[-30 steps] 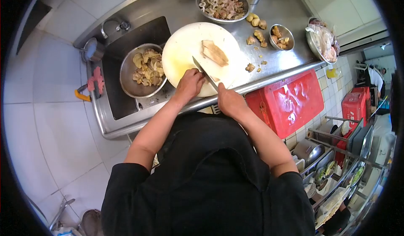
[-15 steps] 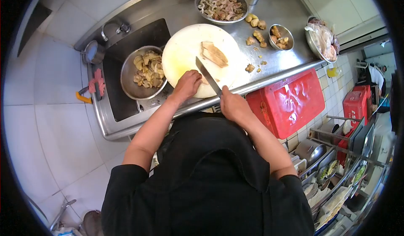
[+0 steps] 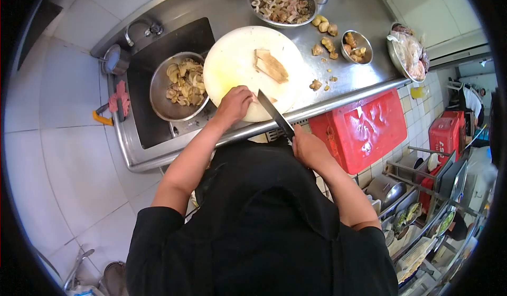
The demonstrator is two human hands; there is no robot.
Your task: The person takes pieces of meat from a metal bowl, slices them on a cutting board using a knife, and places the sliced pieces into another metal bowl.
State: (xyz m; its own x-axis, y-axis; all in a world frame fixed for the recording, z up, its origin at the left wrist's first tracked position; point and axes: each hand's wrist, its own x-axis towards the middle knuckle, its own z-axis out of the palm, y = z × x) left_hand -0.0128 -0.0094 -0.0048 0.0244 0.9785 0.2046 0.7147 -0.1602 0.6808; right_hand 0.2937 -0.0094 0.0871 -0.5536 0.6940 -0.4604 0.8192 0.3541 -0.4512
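Note:
A round white cutting board (image 3: 224, 58) rests on the counter's front edge, partly over the sink. My right hand (image 3: 310, 147) is closed around the handle of a knife (image 3: 275, 114), whose blade points up and left over the board's lower right edge. On the board's lower part, my left hand (image 3: 235, 104) has its fingers bent together by a small pale piece (image 3: 255, 98); the grip on it is too small to make out. A larger pale-brown piece (image 3: 272, 66) lies above both hands, untouched.
A steel bowl of sliced pieces (image 3: 156, 92) stands in the sink (image 3: 141, 124). Behind the board is a bowl of cut strips (image 3: 254, 12). Ginger-like lumps (image 3: 328, 45) and a small bowl (image 3: 345, 54) lie right. A red crate (image 3: 364, 132) stands below the counter.
The knife and my right hand have moved right and slightly down, away from my left hand. My left hand has stayed nearly in place. The larger piece has not moved on the board.

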